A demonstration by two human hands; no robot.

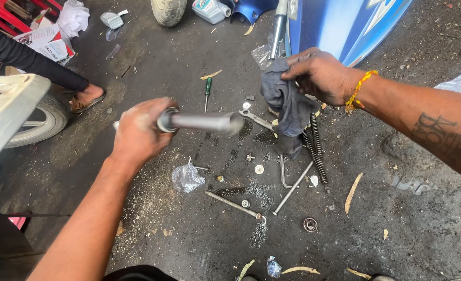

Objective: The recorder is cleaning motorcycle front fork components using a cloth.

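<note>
Blue scooter body panel (345,21) fills the top edge, w/ a tyre (169,10) and a white oil bottle (209,10) beside it; another wheel (38,122) at far left, plus someone else's sandalled foot (87,99) on the oily concrete floor (412,218). Step in hand, as I read it: wiping down a stripped fork part. Left hand (139,132) is closed tight round one end of a grey metal tube (204,122), held roughly level above the floor, free end pointing right & blurred. Right hand (319,75) pinches a dark grey rag (290,106) by its top; cloth hangs loose, just right of the tube's tip, not clearly touching it. Next move prob. calls for bringing rag & tube together, wrapping cloth round the shaft, keeping the left grip firm since the tube looks oily and could slip. Tube itself: smooth, dull silver, collar/ring near the hand end, no visible dents. On the floor below: two long black coil springs (316,148), a bent rod (293,187), a long bolt (233,204), a spanner (256,120), green-handled screwdriver (207,91), crumpled plastic bag (187,178), then small washers (259,169) & a round bearing-like ring (310,225).
</note>
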